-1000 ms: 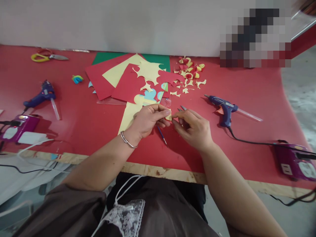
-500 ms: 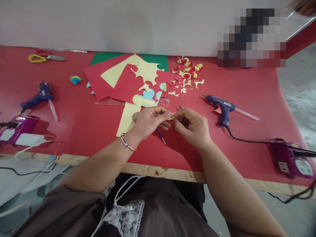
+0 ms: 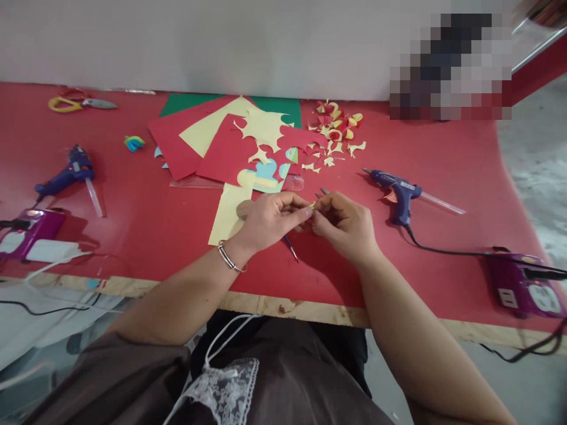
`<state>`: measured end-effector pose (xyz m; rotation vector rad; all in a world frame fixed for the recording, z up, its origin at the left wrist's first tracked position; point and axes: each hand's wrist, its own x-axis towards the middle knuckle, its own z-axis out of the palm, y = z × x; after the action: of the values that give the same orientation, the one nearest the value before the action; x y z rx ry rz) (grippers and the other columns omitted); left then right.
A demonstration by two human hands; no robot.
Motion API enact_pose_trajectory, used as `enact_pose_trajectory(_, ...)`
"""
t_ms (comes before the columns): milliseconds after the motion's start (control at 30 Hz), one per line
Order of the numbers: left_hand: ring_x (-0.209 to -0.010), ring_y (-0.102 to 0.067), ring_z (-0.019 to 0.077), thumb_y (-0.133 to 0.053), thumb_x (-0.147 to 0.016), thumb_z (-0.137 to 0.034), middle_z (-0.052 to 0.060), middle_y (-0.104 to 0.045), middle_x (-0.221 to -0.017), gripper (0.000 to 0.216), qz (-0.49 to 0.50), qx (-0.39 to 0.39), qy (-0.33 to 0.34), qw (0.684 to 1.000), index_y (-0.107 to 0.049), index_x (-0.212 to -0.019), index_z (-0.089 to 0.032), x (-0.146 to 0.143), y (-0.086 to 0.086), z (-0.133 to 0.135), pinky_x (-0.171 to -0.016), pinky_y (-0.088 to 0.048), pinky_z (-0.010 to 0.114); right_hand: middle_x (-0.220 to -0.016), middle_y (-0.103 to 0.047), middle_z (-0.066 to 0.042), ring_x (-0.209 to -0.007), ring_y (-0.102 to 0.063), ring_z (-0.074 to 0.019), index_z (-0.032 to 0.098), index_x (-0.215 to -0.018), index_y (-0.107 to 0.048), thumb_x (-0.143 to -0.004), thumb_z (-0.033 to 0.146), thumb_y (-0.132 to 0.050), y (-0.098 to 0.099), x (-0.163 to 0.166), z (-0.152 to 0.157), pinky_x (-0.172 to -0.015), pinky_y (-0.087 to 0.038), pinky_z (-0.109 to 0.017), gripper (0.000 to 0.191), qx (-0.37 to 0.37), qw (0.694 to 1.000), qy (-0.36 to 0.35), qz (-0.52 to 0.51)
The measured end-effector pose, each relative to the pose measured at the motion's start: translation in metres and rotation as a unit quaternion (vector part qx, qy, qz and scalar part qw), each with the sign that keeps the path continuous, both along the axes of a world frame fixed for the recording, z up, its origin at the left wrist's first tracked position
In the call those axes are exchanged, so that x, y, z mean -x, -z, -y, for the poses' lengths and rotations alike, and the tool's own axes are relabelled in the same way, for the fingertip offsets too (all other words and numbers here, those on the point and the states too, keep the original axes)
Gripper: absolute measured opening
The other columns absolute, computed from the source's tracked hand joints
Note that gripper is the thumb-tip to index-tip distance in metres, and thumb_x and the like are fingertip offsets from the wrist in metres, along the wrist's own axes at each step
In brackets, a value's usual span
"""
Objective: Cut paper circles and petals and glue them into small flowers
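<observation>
My left hand and my right hand meet at the fingertips over the red table. Both are closed in a pinch on a small piece of yellow paper, mostly hidden by the fingers. Under the left hand a thin blue-handled brush-like tool lies on the table. Dark pointed tips of a tool show just beyond the right hand. A pale yellow paper strip lies beside the left hand.
Blue glue guns lie at left and right, wired to purple power strips. Behind my hands are red sheets, yellow offcuts and red-yellow paper pieces. Yellow-handled scissors rest at the back left.
My fingertips have closed in further around the yellow paper piece, so less of it shows. The left thumb has shifted slightly right; the objects on the table stay in place.
</observation>
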<state>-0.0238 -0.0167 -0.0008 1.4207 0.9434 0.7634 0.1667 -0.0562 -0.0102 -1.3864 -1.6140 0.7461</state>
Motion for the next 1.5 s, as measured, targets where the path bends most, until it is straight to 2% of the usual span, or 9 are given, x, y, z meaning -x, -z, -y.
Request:
enact_pose_trajectory(167,-0.078,-0.077,0.0149,-0.081,-0.092,-0.034,0.003,-0.082,-0.085,0.015,-0.042,-0.064,0.009,0.997,-0.078,-0.093,-0.019,0.0013,0.0012,0.0,-0.072,-0.06,0.023,-0.068,-0.064,0.001,-0.06,-0.056,-0.0151,0.024,-0.081,-0.06,-0.088,0.031,-0.07,0.001,-0.001,0.0001,-0.057,-0.046,-0.028,0.014,0.018,1.0,0.011,-0.016)
enact_pose_trajectory(433,-0.074,-0.076,0.0156,-0.079,-0.095,-0.042,0.003,-0.081,-0.081,0.023,-0.027,-0.05,0.019,0.998,-0.075,-0.09,-0.019,-0.0001,0.0018,0.0004,-0.07,-0.061,0.024,-0.067,-0.063,0.001,-0.059,-0.055,-0.0146,0.024,-0.08,-0.06,-0.088,0.031,-0.07,-0.0001,-0.0002,0.0005,-0.056,-0.046,-0.028,0.014,0.022,1.0,0.014,-0.018)
enact_pose_trajectory(733,-0.07,-0.074,0.015,-0.073,-0.095,-0.036,0.003,-0.078,-0.075,0.018,-0.05,-0.068,0.016,0.996,-0.072,-0.086,-0.02,0.0,0.0028,-0.0005,-0.064,-0.057,0.024,-0.067,-0.063,0.001,-0.059,-0.054,-0.0139,0.024,-0.081,-0.059,-0.089,0.032,-0.069,0.0007,-0.0001,-0.0001,-0.056,-0.045,-0.027,0.015,0.02,0.999,0.008,-0.027)
enact_pose_trajectory(1033,-0.06,-0.068,0.013,-0.069,-0.097,-0.034,0.0,-0.073,-0.066,0.018,-0.099,-0.11,0.026,0.989,-0.067,-0.084,-0.021,0.0024,0.0045,-0.0036,-0.056,-0.048,0.022,-0.068,-0.062,0.002,-0.059,-0.055,-0.014,0.024,-0.089,-0.064,-0.092,0.037,-0.07,0.0043,-0.0017,-0.0009,-0.057,-0.045,-0.028,0.015,0.03,0.999,0.007,-0.025)
enact_pose_trajectory(1167,-0.059,-0.069,0.0128,-0.068,-0.097,-0.032,-0.001,-0.072,-0.065,0.016,-0.093,-0.094,0.038,0.991,-0.064,-0.085,-0.021,0.0024,0.0026,-0.0036,-0.054,-0.048,0.021,-0.068,-0.063,0.002,-0.06,-0.057,-0.0148,0.023,-0.092,-0.068,-0.093,0.04,-0.071,0.004,-0.0023,-0.0005,-0.058,-0.046,-0.028,0.017,0.032,0.999,0.004,-0.023)
enact_pose_trajectory(1500,-0.056,-0.072,0.0117,-0.068,-0.097,-0.027,-0.001,-0.071,-0.062,0.014,-0.076,-0.043,0.043,0.995,-0.064,-0.086,-0.019,0.0013,0.0022,-0.0035,-0.053,-0.054,0.018,-0.068,-0.068,-0.001,-0.06,-0.057,-0.0148,0.021,-0.083,-0.068,-0.09,0.036,-0.07,-0.0034,-0.0018,0.0005,-0.057,-0.045,-0.028,0.016,0.036,0.999,-0.004,0.001)
